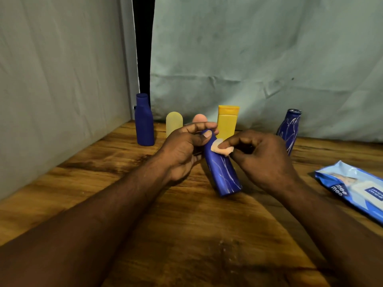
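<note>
Two hands are working mid-table: L hand (182,150) is gripping the upper end of a streaked blue bottle (222,172), thumb & fingers curling round it. The bottle is tilting, base toward the camera, low over the wooden table (186,235); can't tell if the base is touching. R hand (263,160) is pinching a small pale wad (221,149) btwn thumb & fingertips, pressing it on the bottle near its top. Standing behind: dark blue bottle (144,125), yellow tube (227,121), 2nd streaked bottle (289,129). Wipes pack (352,189) is lying far right.
</note>
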